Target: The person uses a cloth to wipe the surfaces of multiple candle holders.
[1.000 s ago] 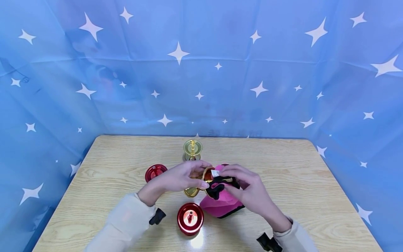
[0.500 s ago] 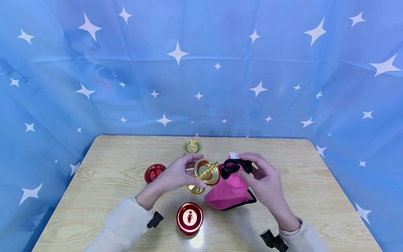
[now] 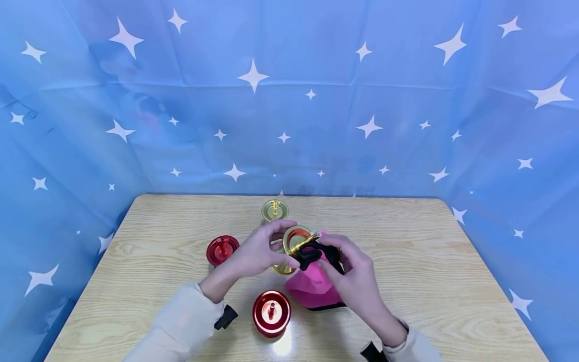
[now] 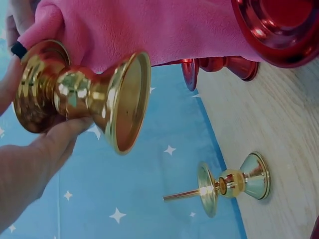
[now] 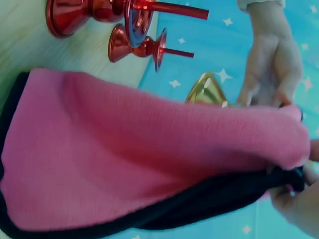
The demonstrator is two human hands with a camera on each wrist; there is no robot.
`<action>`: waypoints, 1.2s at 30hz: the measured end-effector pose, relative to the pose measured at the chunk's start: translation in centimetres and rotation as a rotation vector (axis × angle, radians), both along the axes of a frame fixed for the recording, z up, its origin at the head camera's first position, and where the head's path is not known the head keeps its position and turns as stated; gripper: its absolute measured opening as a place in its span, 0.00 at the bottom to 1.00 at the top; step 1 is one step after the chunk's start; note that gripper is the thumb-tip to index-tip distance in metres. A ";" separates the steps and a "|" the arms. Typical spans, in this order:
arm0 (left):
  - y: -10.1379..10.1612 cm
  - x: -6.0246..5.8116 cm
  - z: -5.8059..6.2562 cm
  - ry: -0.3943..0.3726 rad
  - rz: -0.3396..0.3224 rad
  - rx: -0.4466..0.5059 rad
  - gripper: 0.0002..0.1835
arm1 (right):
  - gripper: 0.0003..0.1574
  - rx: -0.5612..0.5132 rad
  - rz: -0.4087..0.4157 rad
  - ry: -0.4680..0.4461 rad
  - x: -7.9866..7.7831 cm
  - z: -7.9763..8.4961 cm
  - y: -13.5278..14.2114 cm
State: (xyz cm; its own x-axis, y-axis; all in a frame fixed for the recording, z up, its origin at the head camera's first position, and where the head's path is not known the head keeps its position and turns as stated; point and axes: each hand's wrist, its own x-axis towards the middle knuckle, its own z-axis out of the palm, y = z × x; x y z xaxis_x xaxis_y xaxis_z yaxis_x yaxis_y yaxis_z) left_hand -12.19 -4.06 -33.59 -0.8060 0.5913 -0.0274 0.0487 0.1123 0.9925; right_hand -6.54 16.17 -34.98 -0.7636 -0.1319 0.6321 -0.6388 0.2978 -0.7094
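Note:
My left hand (image 3: 260, 251) grips a gold candlestick (image 4: 75, 94) by its upper part, thumb and fingers around it. It is raised off the table and tilted, its round base facing the table side in the left wrist view. In my right hand (image 3: 355, 271) a pink cloth (image 3: 314, 289) with black edging is pinched. The bunched black edge lies against the gold spike (image 3: 304, 243) over the candlestick's dish. The rest of the cloth hangs down below the right hand.
A second gold candlestick (image 3: 275, 210) stands upright behind the hands. One red candlestick (image 3: 271, 312) stands in front, another red candlestick (image 3: 221, 250) left beside the left forearm. In the right wrist view red candlesticks (image 5: 104, 10) stand beyond the cloth. A star-patterned blue curtain (image 3: 289, 100) surrounds the table (image 3: 429, 281).
The right hand with the cloth first moved away rightward, baring the spike, then came back left onto it. The left hand keeps hold of the candlestick and has tilted its dish upward.

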 end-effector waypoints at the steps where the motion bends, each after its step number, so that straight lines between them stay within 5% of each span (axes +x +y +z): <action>1: -0.1 -0.1 0.0 -0.010 -0.027 0.013 0.40 | 0.29 0.011 0.001 0.003 -0.1 0.0 0.1; 11: -0.5 -0.2 -0.2 0.073 -0.310 0.022 0.35 | 0.30 0.216 0.063 0.042 -1.0 0.7 1.1; 14: -0.5 0.0 0.0 0.061 -0.281 0.015 0.36 | 0.31 0.241 0.062 0.073 -1.1 0.9 1.2; 19: -0.3 0.1 0.1 0.036 -0.065 0.013 0.39 | 0.30 0.216 -0.028 0.020 -0.6 0.8 0.7; 22: -0.1 0.1 -0.1 0.040 0.003 0.009 0.39 | 0.29 0.198 -0.058 -0.021 -0.3 0.7 0.2; 26: -0.3 0.1 -0.4 0.028 -0.056 0.007 0.39 | 0.29 0.218 -0.050 -0.045 -0.3 0.5 0.2; 33: -0.6 0.3 -0.4 0.032 -0.278 0.038 0.35 | 0.29 0.277 0.079 -0.068 -1.0 0.9 1.0; 36: -0.6 0.3 -0.4 0.039 -0.260 0.032 0.35 | 0.29 0.277 0.072 -0.069 -1.1 1.1 1.1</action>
